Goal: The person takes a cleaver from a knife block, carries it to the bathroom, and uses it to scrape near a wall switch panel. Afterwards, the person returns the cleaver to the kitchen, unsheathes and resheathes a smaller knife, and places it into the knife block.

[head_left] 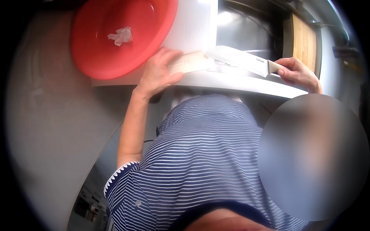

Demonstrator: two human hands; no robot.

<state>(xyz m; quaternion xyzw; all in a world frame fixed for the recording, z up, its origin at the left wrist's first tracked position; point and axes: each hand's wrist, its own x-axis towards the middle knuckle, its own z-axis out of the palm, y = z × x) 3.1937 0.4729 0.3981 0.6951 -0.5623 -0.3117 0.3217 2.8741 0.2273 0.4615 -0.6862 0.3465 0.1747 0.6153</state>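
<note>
My right hand (297,73) is closed around the pale handle of a kitchen knife (244,61). Its broad white blade points left, over the counter's front part. My left hand (160,71) grips one end of a flat cream-coloured knife cover (190,63) between thumb and fingers. Raised lettering shows on the cover. The blade's tip lies close to the cover's right end; whether they touch I cannot tell. Just behind my left hand stands a red basin (86,57) with a crumpled white scrap (122,36) inside.
A metal sink (246,32) is set into the white counter (192,27) beyond the knife. A wooden board (304,44) stands at the sink's right side. The counter's front edge runs just before my body. A blurred disc covers the lower right.
</note>
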